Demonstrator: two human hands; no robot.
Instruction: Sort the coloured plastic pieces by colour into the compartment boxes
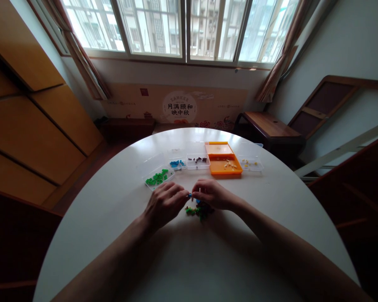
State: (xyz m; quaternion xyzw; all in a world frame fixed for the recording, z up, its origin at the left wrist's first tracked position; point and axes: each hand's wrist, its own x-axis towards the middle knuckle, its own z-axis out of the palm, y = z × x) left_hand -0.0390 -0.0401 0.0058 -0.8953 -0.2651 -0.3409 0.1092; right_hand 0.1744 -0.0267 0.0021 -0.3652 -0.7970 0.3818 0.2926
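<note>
Blue piece (190, 195): one, left hand (164, 202) pinching; right hand (211, 194) grip, cannot tell; one pile (202, 210), five boxes (226, 172).

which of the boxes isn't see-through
The orange box, holding cream pieces, between the box of dark brown pieces and the box of yellow pieces; all four others are clear.

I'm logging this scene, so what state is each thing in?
left hand: pinching small blue piece
right hand: curled beside it, grip unclear
orange box: open, pale pieces inside
green-piece box: open
blue-piece box: open
brown-piece box: open
yellow-piece box: open
mixed pieces: clustered
curtains: drawn aside
</note>
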